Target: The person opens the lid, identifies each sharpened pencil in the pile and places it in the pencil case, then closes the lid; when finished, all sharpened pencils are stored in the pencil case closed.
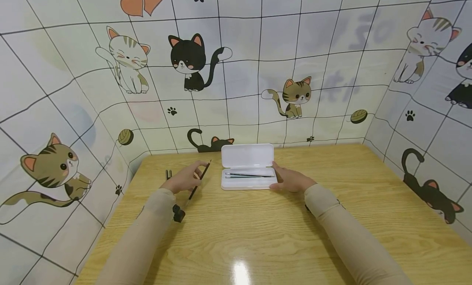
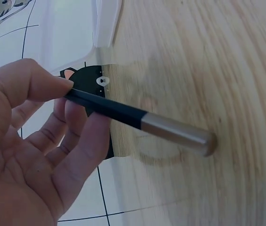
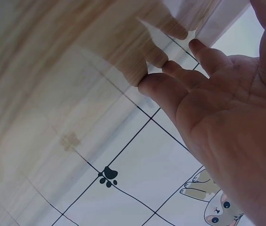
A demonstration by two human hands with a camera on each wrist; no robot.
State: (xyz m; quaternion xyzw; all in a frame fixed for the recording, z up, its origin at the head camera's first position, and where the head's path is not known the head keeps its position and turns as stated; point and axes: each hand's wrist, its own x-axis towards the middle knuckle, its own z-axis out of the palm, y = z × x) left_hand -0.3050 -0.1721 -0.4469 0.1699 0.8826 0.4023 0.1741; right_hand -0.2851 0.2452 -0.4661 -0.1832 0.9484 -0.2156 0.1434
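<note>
My left hand (image 1: 185,179) pinches a dark pencil (image 2: 109,107) between thumb and fingers, left of the case; in the head view the pencil slants, its upper end to the right. In the left wrist view its near end shows a gold-coloured cap. An opened white pencil case (image 1: 248,156) lies on the table with its lid raised at the back. Several slim pencils (image 1: 248,175) lie inside the base. At the case's right end, my right hand (image 1: 293,180) grips the base, thumb at the front corner and fingers toward the back. Some of its fingertips (image 3: 149,84) are close to the tabletop.
The wooden table (image 1: 236,227) meets a cat-patterned cloth wall (image 1: 243,84) behind and at both sides. Two short dark strips (image 1: 168,174) show beside my left hand; what they are is unclear. A black device (image 1: 178,213) sits at my left wrist.
</note>
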